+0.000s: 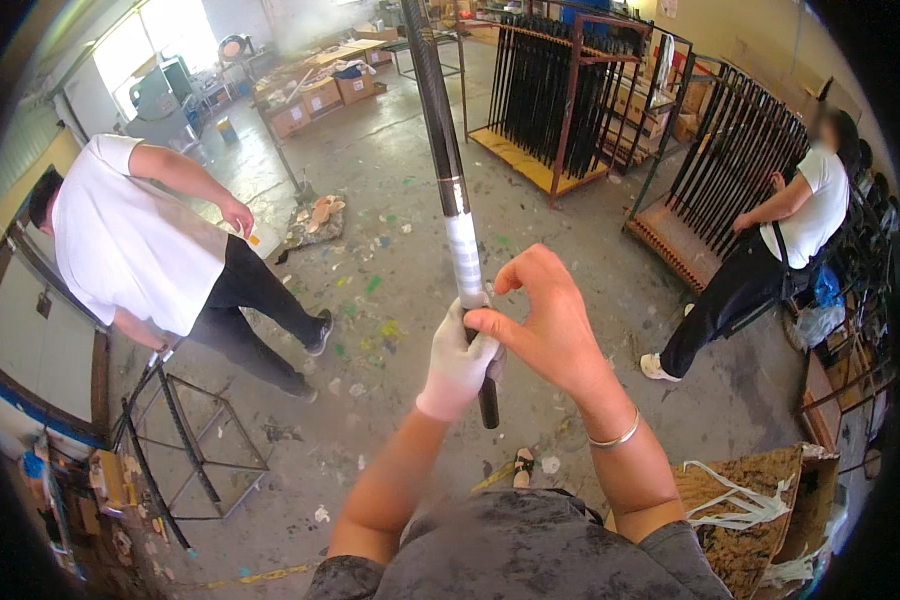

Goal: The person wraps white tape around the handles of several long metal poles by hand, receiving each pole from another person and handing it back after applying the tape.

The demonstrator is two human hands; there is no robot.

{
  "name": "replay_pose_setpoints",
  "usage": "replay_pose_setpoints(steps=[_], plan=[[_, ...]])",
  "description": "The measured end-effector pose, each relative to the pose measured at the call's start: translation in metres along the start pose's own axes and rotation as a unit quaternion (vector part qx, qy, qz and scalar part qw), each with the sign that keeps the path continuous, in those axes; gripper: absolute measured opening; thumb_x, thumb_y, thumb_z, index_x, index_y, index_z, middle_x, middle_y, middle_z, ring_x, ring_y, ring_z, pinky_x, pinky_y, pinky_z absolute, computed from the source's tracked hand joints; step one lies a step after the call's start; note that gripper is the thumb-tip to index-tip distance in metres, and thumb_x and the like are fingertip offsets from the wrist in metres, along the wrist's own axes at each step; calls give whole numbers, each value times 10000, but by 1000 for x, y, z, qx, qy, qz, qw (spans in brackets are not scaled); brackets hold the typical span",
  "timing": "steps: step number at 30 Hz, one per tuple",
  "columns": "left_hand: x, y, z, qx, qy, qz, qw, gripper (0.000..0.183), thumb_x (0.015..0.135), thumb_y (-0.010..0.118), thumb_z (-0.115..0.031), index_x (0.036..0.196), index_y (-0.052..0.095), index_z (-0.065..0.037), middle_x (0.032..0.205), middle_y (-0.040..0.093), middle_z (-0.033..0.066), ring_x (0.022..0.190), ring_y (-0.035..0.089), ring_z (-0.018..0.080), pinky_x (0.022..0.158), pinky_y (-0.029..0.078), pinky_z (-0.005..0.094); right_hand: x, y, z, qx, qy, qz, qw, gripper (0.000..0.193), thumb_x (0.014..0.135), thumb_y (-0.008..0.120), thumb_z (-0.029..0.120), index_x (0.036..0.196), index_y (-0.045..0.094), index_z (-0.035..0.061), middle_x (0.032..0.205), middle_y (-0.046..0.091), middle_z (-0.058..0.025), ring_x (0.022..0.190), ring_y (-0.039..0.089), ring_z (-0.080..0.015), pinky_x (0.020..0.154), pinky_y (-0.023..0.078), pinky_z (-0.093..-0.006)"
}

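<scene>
While the paint-flecked floor (310,450) spreads out under everyone, tall racks (540,176) of dark rods (540,95) line the far side, one co-worker (160,230) stoops by a metal frame (192,437) on the left, and another co-worker (810,200) leans toward the rods on the right. Centre stage, it's the long dark tube (432,90), running off the top of the view, its lower end poking out beneath the left hand (455,370)! Those gloved fingers are wrapped firmly round it, near the bottom; the bare right hand (545,330) is right alongside, fingers loosely curled round nothing, thumb tip at the glove, touching or just over it, can't tell. It looks stiff, probably hollow and light for its length, likely slick where glossy, and top-heavy from so low a grip. Best hold, I'd say: one hand low, another up the dark shaft, clear of the pale wrapped band (463,255). And, smallest of all, a bracelet (615,430) rings the right wrist.
</scene>
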State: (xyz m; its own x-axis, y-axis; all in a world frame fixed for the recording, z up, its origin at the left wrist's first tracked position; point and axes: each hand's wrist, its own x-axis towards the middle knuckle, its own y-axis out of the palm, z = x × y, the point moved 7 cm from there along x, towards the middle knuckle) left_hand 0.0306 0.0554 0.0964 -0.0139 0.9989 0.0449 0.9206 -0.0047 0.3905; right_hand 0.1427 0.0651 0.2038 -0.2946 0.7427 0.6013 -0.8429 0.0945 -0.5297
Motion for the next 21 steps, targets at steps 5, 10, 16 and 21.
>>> replay_pose_setpoints(steps=[5,10,16,21], plan=[[-10,-15,-8,1,53,-26,998,205,848,549,4,1030,462,-32,686,512,35,510,497,113,457,425,261,3,19,13,-23,-93,47,994,216,710,750,152,773,568,54,821,518,-92,814,529,-299,715,429,-415],[-37,-2,-46,-290,-8,401,869,157,746,603,18,854,499,-27,594,481,44,464,463,136,414,381,272,-26,-164,-77,-196,73,-125,970,129,839,664,128,910,593,47,896,590,-87,851,560,-225,772,472,-368],[-12,-7,-2,-58,-137,210,966,124,733,591,-10,803,488,-16,554,452,27,400,394,110,365,307,256,-221,-443,-260,-404,239,-273,840,200,924,623,171,863,527,7,778,498,-64,717,455,-171,705,424,-292],[6,10,3,-163,-93,236,953,162,790,595,-22,921,501,-33,632,482,24,479,447,118,423,368,259,-283,-476,-235,-425,219,-272,835,216,931,615,170,840,503,10,738,444,-39,674,400,-147,640,387,-285]])
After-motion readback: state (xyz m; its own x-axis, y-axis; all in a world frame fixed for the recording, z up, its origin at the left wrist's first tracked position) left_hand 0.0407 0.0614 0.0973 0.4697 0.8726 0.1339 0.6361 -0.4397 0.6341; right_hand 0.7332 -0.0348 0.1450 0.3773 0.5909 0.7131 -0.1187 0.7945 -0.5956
